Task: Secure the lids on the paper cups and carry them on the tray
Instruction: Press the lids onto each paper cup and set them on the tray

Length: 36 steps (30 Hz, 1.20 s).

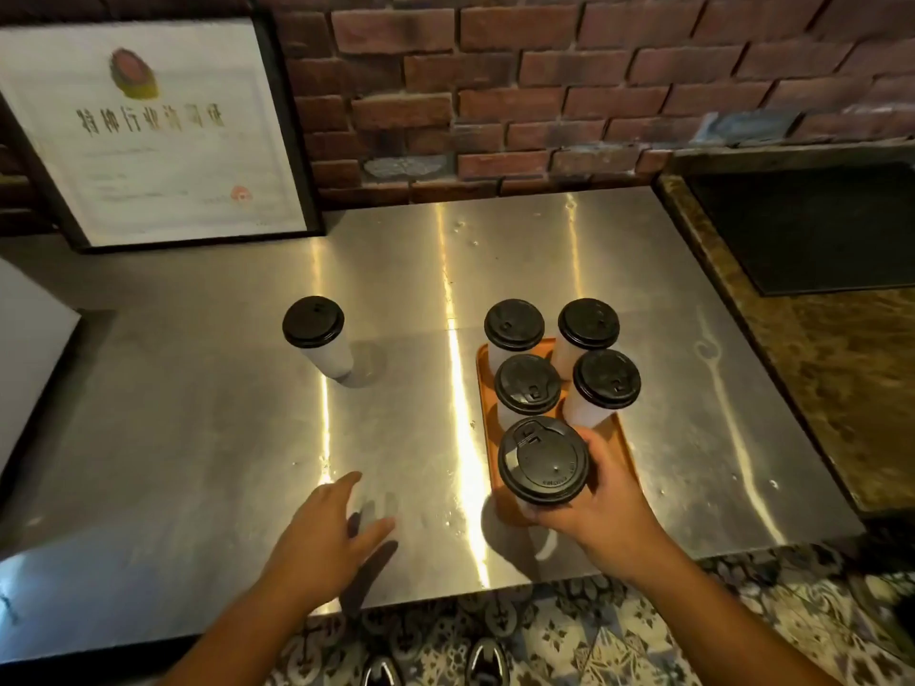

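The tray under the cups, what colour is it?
Orange; the tray shows best in the head view, beneath the black-lidded cups.

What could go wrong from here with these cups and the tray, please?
1. The right hand holds a lidded cup over the near end of the orange tray; four cups crowd it, so setting it down might knock the nearest cup.
2. Tall, narrow cups packed this tightly may tip once the tray is lifted.
3. The lone cup on the steel table stands off the tray, which seems to have little room left for it.
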Tool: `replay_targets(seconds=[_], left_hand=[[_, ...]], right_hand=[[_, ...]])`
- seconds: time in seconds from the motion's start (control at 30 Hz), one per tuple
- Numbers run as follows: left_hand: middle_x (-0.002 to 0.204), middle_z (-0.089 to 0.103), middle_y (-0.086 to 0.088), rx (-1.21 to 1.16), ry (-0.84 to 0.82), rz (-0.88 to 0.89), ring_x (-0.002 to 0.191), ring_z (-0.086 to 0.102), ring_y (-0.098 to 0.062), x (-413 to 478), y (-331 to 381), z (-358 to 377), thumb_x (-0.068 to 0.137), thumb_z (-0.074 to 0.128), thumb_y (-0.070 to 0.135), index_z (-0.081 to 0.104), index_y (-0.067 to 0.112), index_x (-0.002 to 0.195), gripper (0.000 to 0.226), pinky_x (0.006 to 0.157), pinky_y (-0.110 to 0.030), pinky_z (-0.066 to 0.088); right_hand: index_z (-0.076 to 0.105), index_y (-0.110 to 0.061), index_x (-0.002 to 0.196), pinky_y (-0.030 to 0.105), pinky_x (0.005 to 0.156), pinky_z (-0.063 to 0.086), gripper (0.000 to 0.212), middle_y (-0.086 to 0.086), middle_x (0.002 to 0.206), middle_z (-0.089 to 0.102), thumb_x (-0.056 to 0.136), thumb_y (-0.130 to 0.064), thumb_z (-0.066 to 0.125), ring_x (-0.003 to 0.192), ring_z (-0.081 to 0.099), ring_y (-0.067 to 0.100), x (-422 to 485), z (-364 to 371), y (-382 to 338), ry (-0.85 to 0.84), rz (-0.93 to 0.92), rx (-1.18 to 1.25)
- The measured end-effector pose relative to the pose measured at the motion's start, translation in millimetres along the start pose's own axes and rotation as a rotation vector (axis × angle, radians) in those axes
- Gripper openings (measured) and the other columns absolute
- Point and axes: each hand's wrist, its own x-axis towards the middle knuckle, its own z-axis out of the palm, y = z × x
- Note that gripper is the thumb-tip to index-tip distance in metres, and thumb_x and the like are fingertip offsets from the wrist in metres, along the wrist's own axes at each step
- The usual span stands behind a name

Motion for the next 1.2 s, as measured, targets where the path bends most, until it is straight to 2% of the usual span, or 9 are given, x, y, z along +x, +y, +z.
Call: replay_targets(seconds=[0.2,0.43,0.5,0.6,0.67,0.9,1.03,1.1,1.2], left_hand=[[0.162,0.034,-0.007,0.321,0.013,-0.168,0.146,0.037,-0.030,16.3,-45.2,15.3,0.069,0.068,0.090,0.024,0.023,0.166,0.126,0.117,-0.044,0.041],[0.159,0.030,-0.008,0.449,-0.022,-0.117,0.141,0.038,-0.026,8.4,-41.6,20.5,0.083,0.064,0.081,0.021,0.018,0.166,0.112,0.113,-0.036,0.044],[0.164,0.023,-0.010,0.459,-0.052,-0.113,0.147,0.032,-0.028,6.9,-39.3,18.9,0.087,0.061,0.079,0.015,0.019,0.168,0.111,0.118,-0.038,0.041],[0.173,0.008,-0.013,0.468,-0.100,-0.144,0.157,0.018,-0.032,6.1,-38.8,17.9,0.089,0.057,0.080,0.006,0.020,0.169,0.113,0.125,-0.044,0.033],[0.175,0.004,-0.013,0.478,-0.103,-0.152,0.159,0.014,-0.033,6.6,-40.4,18.2,0.088,0.054,0.082,0.003,0.021,0.169,0.114,0.126,-0.046,0.031],[0.173,0.010,-0.009,0.479,-0.056,-0.147,0.156,0.020,-0.031,7.8,-49.3,20.5,0.082,0.053,0.089,0.008,0.025,0.169,0.117,0.120,-0.048,0.038],[0.167,0.022,-0.005,0.499,-0.031,-0.117,0.151,0.029,-0.028,7.8,-49.6,16.2,0.079,0.053,0.091,0.017,0.029,0.165,0.112,0.117,-0.046,0.040],[0.166,0.025,-0.003,0.520,-0.031,-0.100,0.150,0.030,-0.027,8.2,-51.3,12.7,0.081,0.051,0.090,0.018,0.030,0.165,0.108,0.117,-0.045,0.038],[0.160,0.035,0.000,0.501,0.020,-0.063,0.143,0.037,-0.024,14.3,-60.3,4.1,0.084,0.053,0.085,0.023,0.036,0.162,0.097,0.116,-0.041,0.040]], right_hand=[[0.055,-0.045,0.135,0.033,0.104,0.051,0.094,-0.019,0.130,0.068,0.055,-0.035,0.102,0.125,0.063,0.004,16.0,-3.1,33.3,-0.012,0.085,-0.041],[0.055,-0.029,0.135,0.003,0.088,0.048,0.091,-0.030,0.121,0.068,0.061,-0.001,0.099,0.115,0.062,-0.012,24.8,6.0,52.2,-0.013,0.146,-0.017],[0.055,-0.031,0.134,0.008,0.092,0.051,0.090,-0.029,0.121,0.068,0.062,0.000,0.099,0.116,0.062,-0.010,24.1,9.6,55.6,-0.026,0.175,0.010],[0.056,-0.028,0.136,0.029,0.102,0.053,0.092,-0.021,0.126,0.070,0.058,-0.007,0.101,0.122,0.064,0.001,22.8,10.3,59.4,-0.011,0.217,0.063],[0.055,-0.029,0.136,0.034,0.103,0.053,0.093,-0.018,0.128,0.070,0.056,-0.014,0.100,0.124,0.064,0.004,24.3,10.5,59.6,-0.009,0.214,0.078],[0.054,-0.028,0.136,0.014,0.091,0.057,0.091,-0.020,0.124,0.071,0.064,0.014,0.092,0.121,0.064,-0.001,29.2,12.7,62.1,-0.004,0.234,0.122],[0.048,-0.038,0.143,0.013,0.088,0.057,0.100,-0.023,0.127,0.068,0.071,0.025,0.081,0.119,0.064,-0.007,16.6,12.2,64.0,0.016,0.289,0.122],[0.053,-0.040,0.137,0.019,0.083,0.058,0.087,-0.015,0.123,0.070,0.081,0.023,0.073,0.113,0.067,0.000,-0.3,13.6,69.0,0.120,0.368,0.080],[0.066,-0.025,0.108,0.013,0.064,0.055,0.056,0.021,0.102,0.070,0.089,0.027,0.061,0.081,0.070,0.000,-34.0,28.8,85.1,0.178,0.444,0.007]])
